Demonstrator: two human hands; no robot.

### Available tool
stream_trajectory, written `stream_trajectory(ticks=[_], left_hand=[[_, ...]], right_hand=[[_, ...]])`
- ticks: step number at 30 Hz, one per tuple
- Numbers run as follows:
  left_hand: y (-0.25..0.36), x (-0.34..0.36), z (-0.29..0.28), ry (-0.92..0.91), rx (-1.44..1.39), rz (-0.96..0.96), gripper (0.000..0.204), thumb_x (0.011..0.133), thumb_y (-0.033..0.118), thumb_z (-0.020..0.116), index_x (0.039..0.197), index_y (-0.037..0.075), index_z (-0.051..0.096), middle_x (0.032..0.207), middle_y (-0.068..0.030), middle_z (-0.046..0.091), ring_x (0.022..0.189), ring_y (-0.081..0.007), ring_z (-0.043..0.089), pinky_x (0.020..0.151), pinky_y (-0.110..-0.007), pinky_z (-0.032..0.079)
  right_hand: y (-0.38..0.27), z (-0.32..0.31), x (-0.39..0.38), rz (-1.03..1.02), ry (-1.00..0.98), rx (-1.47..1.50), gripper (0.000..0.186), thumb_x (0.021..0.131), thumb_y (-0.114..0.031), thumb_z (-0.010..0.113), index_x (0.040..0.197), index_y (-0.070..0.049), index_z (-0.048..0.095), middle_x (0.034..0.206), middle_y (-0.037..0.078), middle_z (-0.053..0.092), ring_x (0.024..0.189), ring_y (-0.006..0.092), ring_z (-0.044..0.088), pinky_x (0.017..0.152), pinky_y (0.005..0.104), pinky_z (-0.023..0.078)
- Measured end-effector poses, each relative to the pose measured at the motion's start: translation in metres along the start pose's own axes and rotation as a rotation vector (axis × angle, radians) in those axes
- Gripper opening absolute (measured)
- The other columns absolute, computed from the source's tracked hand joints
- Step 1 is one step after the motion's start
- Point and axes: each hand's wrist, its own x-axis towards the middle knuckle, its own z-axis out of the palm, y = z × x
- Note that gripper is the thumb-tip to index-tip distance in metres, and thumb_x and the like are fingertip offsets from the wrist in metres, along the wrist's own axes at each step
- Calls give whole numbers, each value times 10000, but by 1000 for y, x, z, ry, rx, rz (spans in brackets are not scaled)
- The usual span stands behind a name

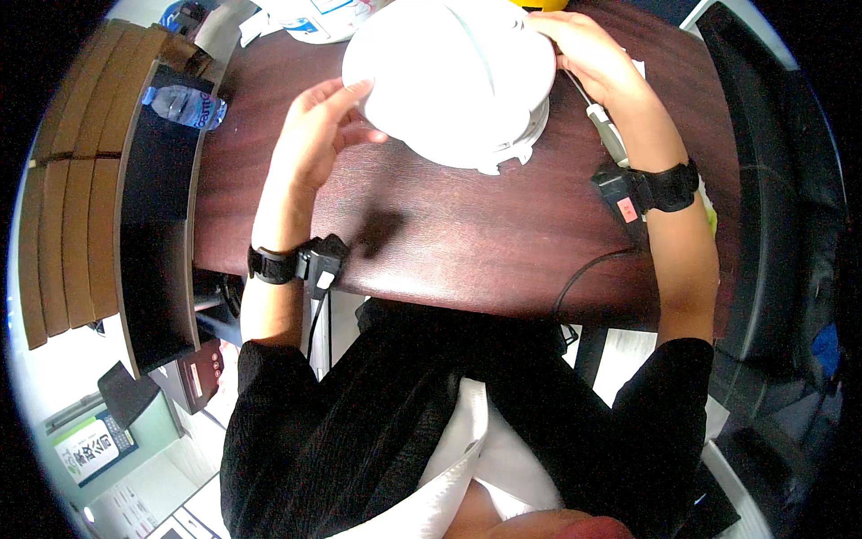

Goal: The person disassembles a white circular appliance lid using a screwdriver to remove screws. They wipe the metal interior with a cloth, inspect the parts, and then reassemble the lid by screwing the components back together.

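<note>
A white hard hat (440, 85) is at the far middle of the dark red-brown table, its smooth dome facing me and a notched edge at its lower right. My right hand (593, 54) grips the far right rim, fingers bent over the shell. On the left side, my left hand (319, 130) has its fingers spread, with fingertips touching the shell's edge. The thumb sits apart from the other fingers, close to the lower left rim. A screwdriver (608, 135) with a grey and white handle lies beside my right forearm. The hat's underside is hidden.
A white bag with blue print (328, 18) lies behind the hat, near a partly visible yellow object (540, 4). To the left are a water bottle (186, 107) on a dark shelf and stacked brown cartons (76, 180). A black sofa (781, 225) borders the right. A cable (584, 269) crosses the table's near edge.
</note>
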Motion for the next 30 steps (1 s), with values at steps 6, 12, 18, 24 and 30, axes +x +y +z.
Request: stream_trajectory(ticks=[6, 12, 18, 24, 30], left_hand=[[-1, 1, -32, 80, -68, 29, 419, 877, 280, 579, 1080, -83, 533, 890, -127, 620, 690, -159, 603, 517, -231, 484], [-17, -8, -76, 212, -110, -89, 435, 893, 267, 561, 1142, -87, 523, 1027, -147, 623, 903, -179, 606, 741, -282, 490], [-41, -37, -143, 265, 151, -59, 421, 888, 227, 558, 1189, -62, 502, 1133, -155, 582, 1013, -204, 575, 867, -296, 450], [-46, -42, -162, 262, 96, -198, 405, 894, 186, 537, 1216, -56, 483, 1119, -144, 586, 1008, -190, 569, 856, -282, 448], [-56, -27, -185, 168, 98, -148, 401, 904, 188, 530, 1234, -33, 479, 1089, -122, 587, 986, -174, 561, 850, -269, 438]], right_hand=[[-44, 38, -31, -79, -38, 77, 258, 874, -170, 523, 1022, 23, 608, 908, 66, 626, 802, 127, 565, 666, 245, 446], [-32, 82, -44, -55, -230, -108, 394, 863, -211, 561, 1182, 15, 512, 1042, 70, 577, 928, 126, 539, 727, 242, 450], [-24, 144, -74, 226, -393, 80, 460, 843, -146, 558, 1252, -1, 403, 1081, 117, 521, 915, 171, 521, 800, 283, 445], [12, 177, -80, 290, -508, 61, 575, 810, -73, 527, 1329, -2, 290, 1212, 142, 466, 982, 171, 496, 800, 276, 434], [12, 167, -86, 71, -619, -245, 394, 866, -111, 522, 1227, 20, 435, 1083, 124, 562, 949, 166, 581, 799, 263, 465]])
